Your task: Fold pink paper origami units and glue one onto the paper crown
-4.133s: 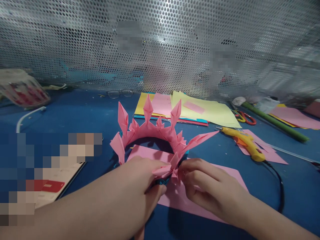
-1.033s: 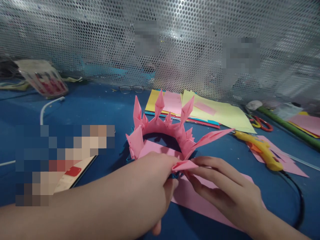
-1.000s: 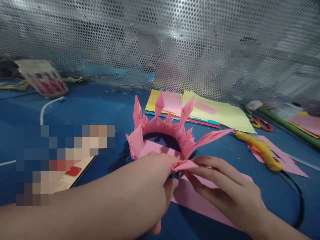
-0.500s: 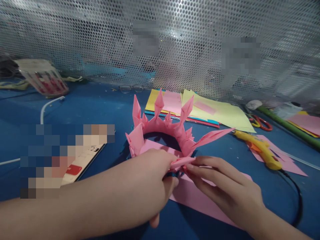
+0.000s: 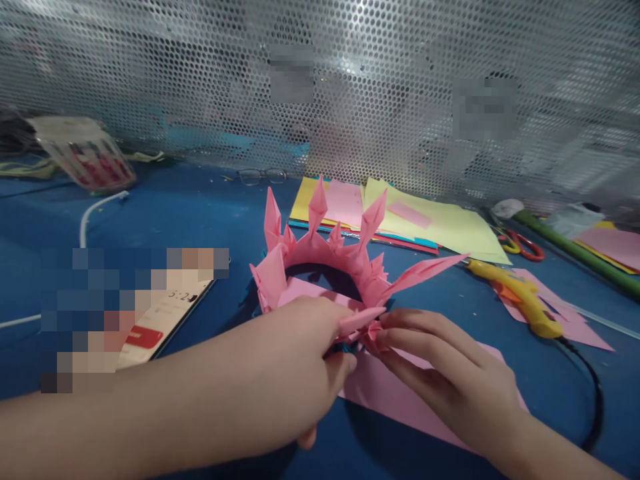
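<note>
Across the middle of a blue surface stands a crown-like ring of folded pink paper, its tall points upright at the far side and leaning outward at the left and right. The left hand reaches over the ring's near edge from the left, its fingers closed around that edge, with the thumb on the near side. Just to its right, the right hand has its fingers drawn narrow, the tips holding a small pleated pink piece against the ring's near right part. A pink sheet lies flat beneath the ring and both hands. To the right rests a yellow glue gun with a black cord, lying over pink paper scraps. At the far side, sheets of yellow and pink paper lie in a stack, with red and yellow scissors to their right and eyeglasses to their left. On the left is a phone, partly blurred out. A perforated metal screen rises along the far edge.
</note>
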Action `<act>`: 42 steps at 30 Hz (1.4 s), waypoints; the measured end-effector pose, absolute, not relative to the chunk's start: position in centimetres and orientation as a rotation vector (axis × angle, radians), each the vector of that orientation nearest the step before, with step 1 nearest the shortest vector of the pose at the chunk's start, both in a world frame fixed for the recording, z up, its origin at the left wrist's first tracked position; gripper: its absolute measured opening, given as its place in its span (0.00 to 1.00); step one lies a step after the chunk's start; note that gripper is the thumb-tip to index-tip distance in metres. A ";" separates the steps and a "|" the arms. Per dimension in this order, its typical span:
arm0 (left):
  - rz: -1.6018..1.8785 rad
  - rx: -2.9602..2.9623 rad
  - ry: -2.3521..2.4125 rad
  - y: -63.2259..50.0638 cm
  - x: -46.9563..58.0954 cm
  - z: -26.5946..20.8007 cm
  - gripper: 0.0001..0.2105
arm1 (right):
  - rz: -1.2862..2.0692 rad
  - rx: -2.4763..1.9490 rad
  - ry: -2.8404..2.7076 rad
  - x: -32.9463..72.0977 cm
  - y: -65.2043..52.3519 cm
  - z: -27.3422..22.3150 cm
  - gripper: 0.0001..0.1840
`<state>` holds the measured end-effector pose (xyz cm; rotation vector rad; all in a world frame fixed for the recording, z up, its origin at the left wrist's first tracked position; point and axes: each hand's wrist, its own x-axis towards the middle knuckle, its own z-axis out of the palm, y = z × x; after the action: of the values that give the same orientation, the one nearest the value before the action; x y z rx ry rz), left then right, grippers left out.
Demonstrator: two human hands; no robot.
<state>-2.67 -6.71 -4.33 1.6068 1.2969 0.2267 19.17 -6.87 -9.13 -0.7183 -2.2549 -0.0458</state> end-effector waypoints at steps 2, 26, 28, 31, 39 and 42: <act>0.152 1.575 1.339 -6.7 -2.6 -3.7 0.13 | -0.042 -0.698 -2.257 19.2 -6.9 -8.9 0.06; 0.268 1.674 1.218 -6.8 -3.1 -5.1 0.15 | -0.057 -0.767 -2.282 19.6 -7.4 -9.0 0.09; 0.310 1.683 1.250 -7.1 -3.2 -4.7 0.14 | -0.021 -0.790 -2.303 19.9 -7.5 -8.9 0.12; 0.324 1.700 1.264 -7.4 -3.2 -4.3 0.12 | 0.109 -0.851 -2.291 20.0 -7.6 -8.8 0.14; 0.318 1.764 1.193 -7.1 -3.1 -4.5 0.11 | 0.433 -1.061 -2.121 18.6 -8.3 -8.1 0.13; 0.325 1.773 1.192 -7.0 -3.1 -4.6 0.13 | 0.468 -1.094 -2.114 18.6 -8.3 -8.1 0.13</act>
<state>-3.14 -7.05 -4.56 1.7725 1.1924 0.3254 18.59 -8.26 -8.11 -1.0941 -2.1144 0.4683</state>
